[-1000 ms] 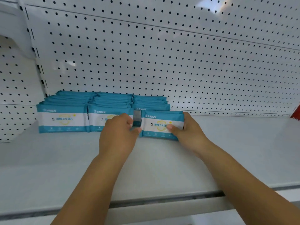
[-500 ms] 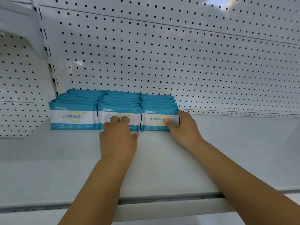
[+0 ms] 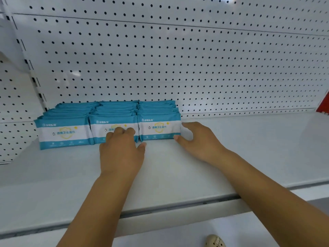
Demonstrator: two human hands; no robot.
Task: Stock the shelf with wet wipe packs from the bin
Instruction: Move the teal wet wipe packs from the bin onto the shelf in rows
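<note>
Three rows of teal-and-white wet wipe packs stand on edge at the back left of the white shelf (image 3: 249, 148). The front packs are the left one (image 3: 64, 133), the middle one (image 3: 106, 124) and the right one (image 3: 158, 128). My left hand (image 3: 121, 154) presses its bent fingertips against the face of the middle front pack. My right hand (image 3: 197, 139) sits just right of the right front pack, fingers loosely spread, thumb tip at the pack's lower right corner. Neither hand holds a pack. The bin is out of view.
A white pegboard wall (image 3: 178, 68) backs the shelf. A red object (image 3: 323, 106) shows at the far right edge. The shelf's front lip runs across the bottom, with a beige shoe (image 3: 214, 241) on the floor below.
My right hand pushed the right front pack back into line with its row, then let go and drew off to the right. My left hand stayed against the middle pack.
</note>
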